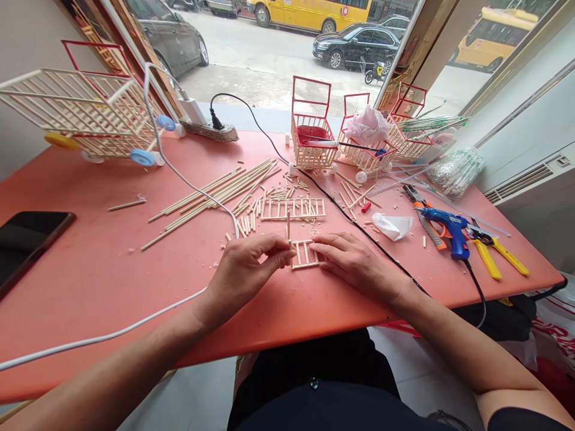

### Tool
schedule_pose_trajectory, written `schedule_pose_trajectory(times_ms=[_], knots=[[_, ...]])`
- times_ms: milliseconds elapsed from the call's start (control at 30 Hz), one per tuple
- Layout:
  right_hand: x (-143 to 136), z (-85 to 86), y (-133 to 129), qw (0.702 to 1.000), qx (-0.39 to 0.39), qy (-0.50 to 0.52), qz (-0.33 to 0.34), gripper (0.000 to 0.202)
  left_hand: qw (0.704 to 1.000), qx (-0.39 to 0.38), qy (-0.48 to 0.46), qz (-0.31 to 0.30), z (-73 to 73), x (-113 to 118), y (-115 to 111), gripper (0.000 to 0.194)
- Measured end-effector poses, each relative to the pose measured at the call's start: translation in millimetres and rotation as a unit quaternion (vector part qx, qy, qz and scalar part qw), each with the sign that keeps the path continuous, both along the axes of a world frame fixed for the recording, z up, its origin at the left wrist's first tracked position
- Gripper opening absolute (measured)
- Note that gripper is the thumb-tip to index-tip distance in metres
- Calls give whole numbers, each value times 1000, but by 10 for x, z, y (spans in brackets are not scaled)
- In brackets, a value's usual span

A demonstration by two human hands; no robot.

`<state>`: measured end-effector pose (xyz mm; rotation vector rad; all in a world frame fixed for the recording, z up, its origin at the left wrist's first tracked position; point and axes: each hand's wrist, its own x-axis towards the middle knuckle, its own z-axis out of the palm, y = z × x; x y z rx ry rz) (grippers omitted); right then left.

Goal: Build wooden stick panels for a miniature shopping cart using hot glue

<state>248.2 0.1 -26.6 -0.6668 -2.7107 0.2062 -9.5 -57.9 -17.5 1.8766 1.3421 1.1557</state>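
Observation:
My left hand [258,256] is closed in a pinch, thumb and forefinger on a thin wooden stick [288,222] that stands upright. The stick is at the left end of a small ladder-like stick frame [305,256] lying flat on the table. My right hand [354,258] has its fingers together on the frame's right end, holding it and covering that end. Just beyond lies a longer ladder-like frame [294,209], with short cut stick pieces [246,225] to its left.
Long sticks [220,194] lie at left on the pink table [135,287]. A blue glue gun [453,230] and yellow-handled pliers [498,256] lie right. Model carts [313,140] stand at the back. A white cable [108,336], black cord [359,226] and phone [33,242] are around.

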Motion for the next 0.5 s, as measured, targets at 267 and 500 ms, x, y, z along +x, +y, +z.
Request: schedule_pose_trajectory(times_ms=[267,500], knots=[[-8,26,-12,1000,-9,4,-2,37,1000,7,-5,1,-21,10,-1,17],[-3,14,-7,1000,4,4,-2,36,1000,9,-3,1,-30,7,-3,17]])
